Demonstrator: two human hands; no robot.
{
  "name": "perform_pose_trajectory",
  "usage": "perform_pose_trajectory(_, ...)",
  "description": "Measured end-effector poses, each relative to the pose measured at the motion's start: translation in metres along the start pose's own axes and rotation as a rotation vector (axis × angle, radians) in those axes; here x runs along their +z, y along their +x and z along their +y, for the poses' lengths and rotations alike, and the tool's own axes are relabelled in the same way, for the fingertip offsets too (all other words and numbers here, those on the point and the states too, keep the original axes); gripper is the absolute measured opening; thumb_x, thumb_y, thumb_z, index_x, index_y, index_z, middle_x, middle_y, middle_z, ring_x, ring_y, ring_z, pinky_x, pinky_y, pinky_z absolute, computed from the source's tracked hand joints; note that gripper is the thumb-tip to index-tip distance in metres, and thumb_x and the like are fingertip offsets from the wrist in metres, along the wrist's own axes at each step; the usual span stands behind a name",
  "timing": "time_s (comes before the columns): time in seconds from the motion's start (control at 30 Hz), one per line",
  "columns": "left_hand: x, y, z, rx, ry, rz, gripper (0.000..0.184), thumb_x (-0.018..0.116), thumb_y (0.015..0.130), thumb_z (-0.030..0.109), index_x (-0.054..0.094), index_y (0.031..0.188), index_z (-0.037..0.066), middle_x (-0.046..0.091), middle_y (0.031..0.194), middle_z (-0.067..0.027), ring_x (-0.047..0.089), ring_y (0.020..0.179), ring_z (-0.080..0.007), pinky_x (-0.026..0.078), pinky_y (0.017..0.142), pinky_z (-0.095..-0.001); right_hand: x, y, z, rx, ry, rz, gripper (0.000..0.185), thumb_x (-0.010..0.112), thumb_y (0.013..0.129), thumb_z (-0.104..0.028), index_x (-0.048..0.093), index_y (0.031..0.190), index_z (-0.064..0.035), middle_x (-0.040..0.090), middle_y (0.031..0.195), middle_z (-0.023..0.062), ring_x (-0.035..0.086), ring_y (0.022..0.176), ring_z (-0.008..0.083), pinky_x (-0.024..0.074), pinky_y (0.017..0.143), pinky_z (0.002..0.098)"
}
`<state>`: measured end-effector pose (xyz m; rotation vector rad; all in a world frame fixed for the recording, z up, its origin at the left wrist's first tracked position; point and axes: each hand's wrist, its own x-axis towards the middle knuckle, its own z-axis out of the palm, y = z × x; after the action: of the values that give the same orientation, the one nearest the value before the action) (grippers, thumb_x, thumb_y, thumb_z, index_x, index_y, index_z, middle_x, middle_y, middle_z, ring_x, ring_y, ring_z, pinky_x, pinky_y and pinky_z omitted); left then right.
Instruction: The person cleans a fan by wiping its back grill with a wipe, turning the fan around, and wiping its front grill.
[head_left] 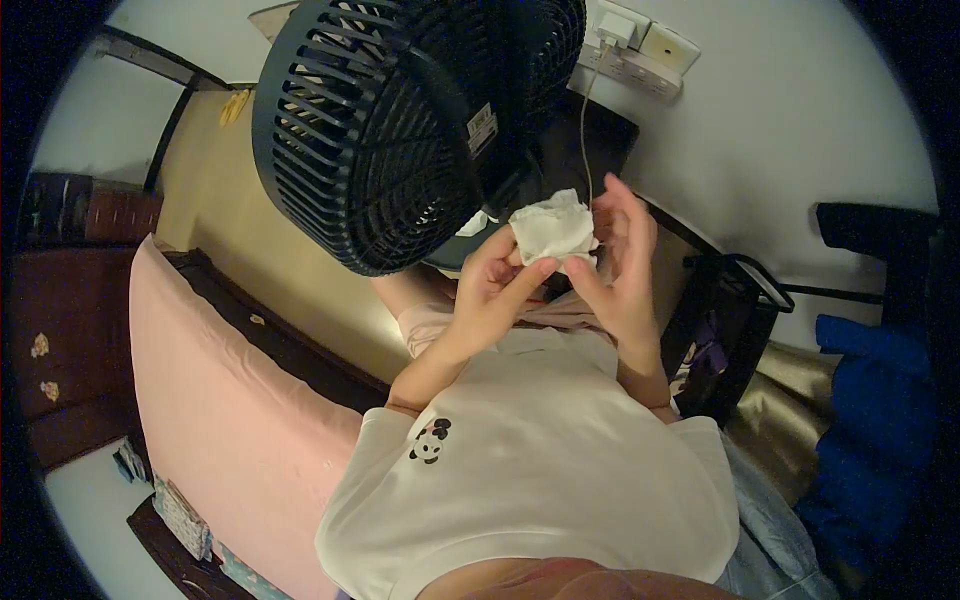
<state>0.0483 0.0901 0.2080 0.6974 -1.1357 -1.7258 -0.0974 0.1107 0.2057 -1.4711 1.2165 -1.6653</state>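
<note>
Both my hands hold a crumpled white tissue (555, 228) in front of my chest, beside a large black fan. My left hand (497, 287) grips its lower left edge between thumb and fingers. The thumb of my right hand (622, 265) presses on the lower right edge, while its other fingers stretch upward, slightly blurred. Whatever lies behind or inside the tissue is hidden. Another white piece (473, 224) shows below the fan, left of the tissue.
The black fan (400, 130) stands close at the upper left. A white cable (584, 130) hangs from a wall socket (668, 48). On the left is a bed with a pink sheet (220, 380); at the right stands a black rack (735, 310) near blue cloth (870, 410).
</note>
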Motion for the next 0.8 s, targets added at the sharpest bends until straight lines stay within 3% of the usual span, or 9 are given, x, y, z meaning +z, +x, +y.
perform_pose_trajectory(0.07,-0.006,-0.001,0.003,-0.134,-0.044,-0.107,0.032,0.054,0.088,0.002,0.042,0.117,0.001,0.063,0.094,-0.0040,0.054,0.079,-0.0022,0.040,0.059,-0.0138,-0.007,0.002,-0.002,0.115,0.132,-0.067,0.053,0.068,0.073,-0.006,0.042,0.119,-0.0005,0.047,0.105,0.0096,0.048,0.093,0.0186,0.0410,0.082,0.0282)
perform_pose_trajectory(0.13,-0.006,0.001,0.002,-0.119,-0.057,-0.162,0.030,0.054,0.088,0.002,0.041,0.115,0.002,0.063,0.093,-0.0049,0.054,0.077,-0.0018,0.039,0.058,-0.0138,-0.018,0.005,0.001,0.319,0.371,-0.367,0.055,0.068,0.075,-0.008,0.042,0.123,0.0006,0.048,0.107,0.0083,0.049,0.097,0.0166,0.0401,0.085,0.0281)
perform_pose_trajectory(0.17,-0.006,0.002,0.002,-0.103,-0.069,-0.217,0.028,0.053,0.088,0.001,0.039,0.112,0.003,0.064,0.092,-0.0059,0.054,0.075,-0.0013,0.038,0.056,-0.0138,-0.022,0.006,0.005,0.319,0.370,-0.366,0.055,0.068,0.075,-0.008,0.042,0.123,0.0006,0.048,0.107,0.0083,0.049,0.097,0.0166,0.0401,0.085,0.0281)
perform_pose_trajectory(0.23,-0.009,0.002,-0.001,-0.095,-0.044,-0.200,0.028,0.053,0.088,0.000,0.038,0.111,0.003,0.064,0.091,-0.0067,0.054,0.074,-0.0015,0.039,0.056,-0.0140,-0.026,0.006,0.015,0.111,0.145,-0.458,0.048,0.067,0.077,-0.007,0.046,0.119,0.0024,0.049,0.105,0.0074,0.050,0.097,0.0152,0.0397,0.085,0.0271)
perform_pose_trajectory(0.43,-0.015,0.003,-0.005,-0.075,-0.061,-0.229,0.023,0.051,0.088,-0.002,0.040,0.108,0.001,0.063,0.091,-0.0078,0.055,0.076,-0.0035,0.040,0.058,-0.0150,-0.020,-0.006,0.019,0.214,0.294,-0.298,0.035,0.066,0.077,-0.006,0.053,0.109,-0.0022,0.049,0.107,0.0095,0.050,0.096,0.0178,0.0394,0.084,0.0279)
perform_pose_trajectory(0.5,-0.015,0.004,-0.006,-0.057,-0.061,-0.251,0.021,0.050,0.088,-0.002,0.041,0.107,0.001,0.063,0.092,-0.0085,0.056,0.077,-0.0045,0.042,0.059,-0.0156,-0.020,0.001,0.016,0.123,0.275,-0.320,0.030,0.064,0.074,-0.001,0.055,0.102,-0.0034,0.049,0.106,0.0105,0.050,0.096,0.0189,0.0390,0.084,0.0285)
perform_pose_trajectory(0.63,-0.021,0.005,-0.007,-0.032,-0.073,-0.299,0.017,0.048,0.088,-0.004,0.044,0.104,-0.001,0.062,0.095,-0.0115,0.058,0.085,-0.0088,0.048,0.074,-0.0208,-0.019,0.008,0.016,-0.052,0.322,-0.408,0.018,0.056,0.067,0.006,0.060,0.081,-0.0047,0.049,0.105,0.0120,0.049,0.094,0.0212,0.0376,0.085,0.0298)
perform_pose_trajectory(0.8,-0.023,0.007,-0.006,-0.068,-0.267,-0.382,0.018,0.048,0.087,-0.006,0.045,0.104,-0.002,0.061,0.097,-0.0136,0.059,0.093,-0.0135,0.049,0.082,-0.0250,-0.018,0.005,0.012,0.024,0.373,-0.408,0.010,0.052,0.066,0.002,0.059,0.069,-0.0048,0.048,0.104,0.0120,0.048,0.094,0.0214,0.0373,0.085,0.0303)
